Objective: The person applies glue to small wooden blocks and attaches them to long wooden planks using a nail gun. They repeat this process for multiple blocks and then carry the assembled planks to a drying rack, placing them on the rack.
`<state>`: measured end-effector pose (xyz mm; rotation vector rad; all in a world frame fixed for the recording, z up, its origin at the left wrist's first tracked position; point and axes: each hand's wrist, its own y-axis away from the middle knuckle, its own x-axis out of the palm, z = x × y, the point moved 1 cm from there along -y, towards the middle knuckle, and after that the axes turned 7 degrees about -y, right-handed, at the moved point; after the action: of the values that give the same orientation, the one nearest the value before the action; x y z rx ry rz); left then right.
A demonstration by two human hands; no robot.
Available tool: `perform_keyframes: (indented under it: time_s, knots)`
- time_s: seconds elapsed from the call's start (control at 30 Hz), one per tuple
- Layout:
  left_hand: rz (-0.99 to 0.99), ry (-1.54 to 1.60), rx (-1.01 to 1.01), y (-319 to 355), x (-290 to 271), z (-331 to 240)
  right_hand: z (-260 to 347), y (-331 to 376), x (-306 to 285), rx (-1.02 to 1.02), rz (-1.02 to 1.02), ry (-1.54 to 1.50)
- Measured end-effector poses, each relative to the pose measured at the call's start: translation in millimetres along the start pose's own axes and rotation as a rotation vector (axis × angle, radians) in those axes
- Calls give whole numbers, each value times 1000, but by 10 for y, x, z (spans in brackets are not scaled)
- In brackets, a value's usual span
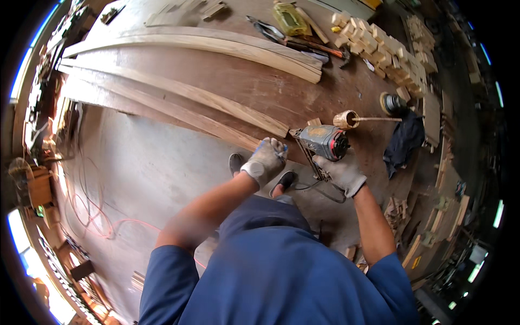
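A workshop is surrounding a brown surface, with the person standing at its six o'clock edge. The grey nail gun is sitting at one o'clock from the person's body, and the right hand is holding it, the gloved fingers wrapping around its handle side. The left hand is resting at the near end of a wooden strip; its fingers are curling close together, but I cannot tell whether they are pinching anything.

The gun is looking heavy and rigid, so I judge that the handle is offering the safest hold. The strip is probably being light, stiff and a little rough, and better gripped by its edges.

About containers: at two o'clock, a brown pot is lying tipped, with a stick poking out. At twelve o'clock, a yellowish clear bottle is lying among tools; its contents are staying unclear to me.
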<state>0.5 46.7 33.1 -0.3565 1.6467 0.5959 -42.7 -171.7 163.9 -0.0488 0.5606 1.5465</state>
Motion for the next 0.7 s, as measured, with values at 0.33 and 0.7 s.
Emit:
perform_keyframes:
  time_s: [0.33, 0.7]
  knots:
    - [93, 73, -22, -6, -139, 6, 720, -721, 402, 46, 227, 44]
    - [104, 55, -5, -42, -60, -8, 1021, -1073, 623, 140, 395, 289]
